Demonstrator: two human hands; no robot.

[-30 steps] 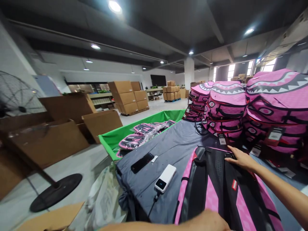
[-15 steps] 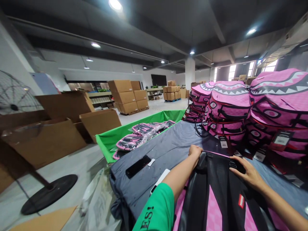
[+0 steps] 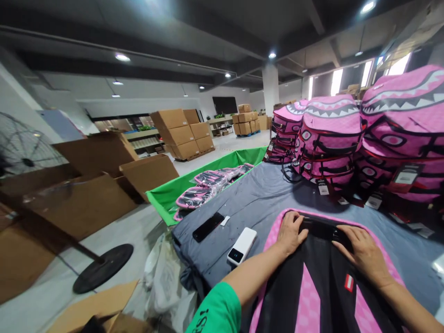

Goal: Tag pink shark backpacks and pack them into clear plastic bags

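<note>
From where I stand, the one head view shows a pink-and-black quilted backpack (image 3: 308, 296) lying flat on a grey cloth-covered worktop (image 3: 243, 194), its long axis running straight out from the person toward the stacks. Both bare hands rest on its far end, the left hand (image 3: 291, 233) by the pink edge, the right hand (image 3: 360, 254) just across, equally near. The fingers are spread and slightly curled; I cannot tell whether they grip. A white power bank (image 3: 242, 246) and a black phone (image 3: 208, 227) lie left of the backpack.
</note>
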